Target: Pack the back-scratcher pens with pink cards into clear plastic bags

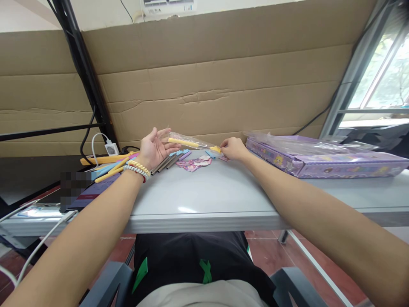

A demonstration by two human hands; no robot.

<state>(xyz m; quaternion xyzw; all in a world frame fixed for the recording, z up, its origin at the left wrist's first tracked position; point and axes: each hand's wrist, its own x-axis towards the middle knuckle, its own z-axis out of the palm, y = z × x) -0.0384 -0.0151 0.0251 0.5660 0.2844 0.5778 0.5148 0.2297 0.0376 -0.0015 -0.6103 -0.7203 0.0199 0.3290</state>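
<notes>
A clear plastic sleeve [191,140] with a yellow stick [182,142] inside stretches between my hands above the table. My left hand [156,148] is turned palm up with its fingers stretched out, the sleeve's left end lying at the fingertips. At the other end, my right hand [234,149] pinches the sleeve beside a crumpled yellow piece [215,149]. Below the sleeve lie pink printed paper pieces [193,163] and a small blue piece [210,154]. Several grey-brown sticks [169,162] with blue ends rest just right of my left wrist.
On the right stands a purple decorated box [338,164] with clear plastic over it. Yellow and blue sticks [111,169] are piled at the left, near a white charger [111,147]. A cardboard wall [204,81] closes off the table's back.
</notes>
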